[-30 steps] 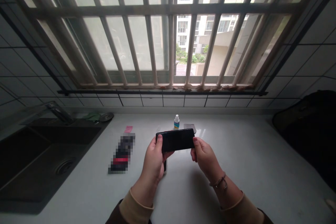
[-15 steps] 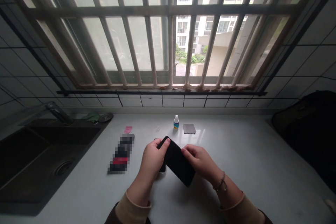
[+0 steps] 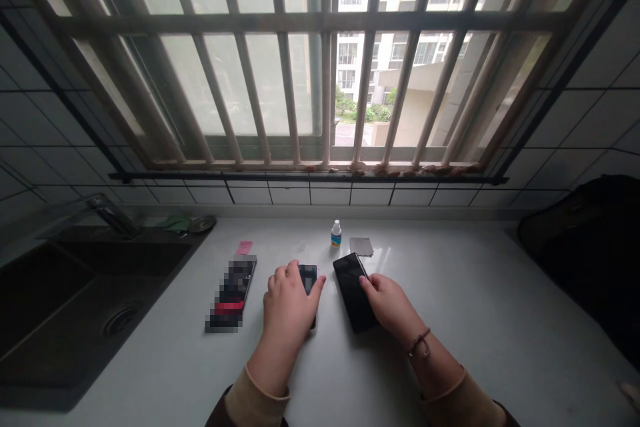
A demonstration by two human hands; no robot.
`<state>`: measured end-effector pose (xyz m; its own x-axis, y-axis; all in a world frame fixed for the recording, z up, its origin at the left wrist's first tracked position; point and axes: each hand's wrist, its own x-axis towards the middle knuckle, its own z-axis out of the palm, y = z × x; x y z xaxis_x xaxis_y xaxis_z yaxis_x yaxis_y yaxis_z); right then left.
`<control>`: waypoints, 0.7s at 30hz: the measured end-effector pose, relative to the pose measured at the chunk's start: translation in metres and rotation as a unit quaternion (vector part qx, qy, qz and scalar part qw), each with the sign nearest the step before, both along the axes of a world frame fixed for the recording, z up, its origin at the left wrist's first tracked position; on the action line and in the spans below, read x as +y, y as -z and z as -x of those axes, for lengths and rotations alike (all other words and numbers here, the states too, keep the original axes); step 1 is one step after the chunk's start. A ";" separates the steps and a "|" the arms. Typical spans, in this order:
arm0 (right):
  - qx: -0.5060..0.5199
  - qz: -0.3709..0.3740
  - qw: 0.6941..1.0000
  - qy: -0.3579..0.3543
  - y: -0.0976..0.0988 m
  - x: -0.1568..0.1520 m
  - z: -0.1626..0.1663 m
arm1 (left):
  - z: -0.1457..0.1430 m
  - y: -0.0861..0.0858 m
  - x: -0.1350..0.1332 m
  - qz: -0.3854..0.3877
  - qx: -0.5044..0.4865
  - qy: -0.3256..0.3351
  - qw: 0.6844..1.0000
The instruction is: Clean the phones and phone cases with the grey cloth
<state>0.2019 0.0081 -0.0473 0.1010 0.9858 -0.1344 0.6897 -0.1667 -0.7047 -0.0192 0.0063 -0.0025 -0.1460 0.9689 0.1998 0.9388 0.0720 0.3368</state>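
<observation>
My right hand (image 3: 393, 303) holds a black phone (image 3: 353, 290) by its right edge, thumb on top; the phone is tilted, its upper end leaning left. My left hand (image 3: 290, 300) is spread over a second phone (image 3: 309, 273), which lies on the counter with its dark screen partly showing. The left thumb reaches across the right edge of this phone, and the fingers are over its left side. Whether they touch it is hard to tell. Behind both hands stand a small white-capped bottle (image 3: 336, 235) and a grey folded cloth (image 3: 361, 247).
A blurred-out dark item with a red band (image 3: 230, 293) and a pink packet (image 3: 244, 247) lie to the left on the white counter (image 3: 450, 320). Further left is a sink (image 3: 75, 320) with a faucet (image 3: 113, 213). A dark bag-like object (image 3: 590, 253) stands at right.
My left hand has let go of the upper phone and moved down-left over the phone on the counter. My right hand still holds the black phone, which now stands steeper.
</observation>
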 end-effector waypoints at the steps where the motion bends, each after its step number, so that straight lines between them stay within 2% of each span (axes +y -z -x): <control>1: -0.016 0.001 1.000 0.008 0.001 0.000 -0.001 | -0.002 0.002 -0.001 0.022 0.015 -0.003 1.000; 8: -0.111 0.002 0.993 0.039 -0.007 -0.006 0.001 | -0.007 0.013 -0.002 0.093 0.053 -0.004 0.994; 11: -0.157 0.003 0.987 0.038 -0.011 -0.009 0.004 | -0.006 0.014 0.000 0.101 0.049 0.004 0.994; 17: -0.244 0.017 0.969 0.023 -0.013 -0.013 0.008 | -0.006 0.014 0.003 0.073 -0.017 0.021 0.997; 21: -0.258 0.017 0.966 0.015 -0.011 -0.012 0.007 | -0.014 0.016 -0.002 0.005 -0.116 0.082 0.990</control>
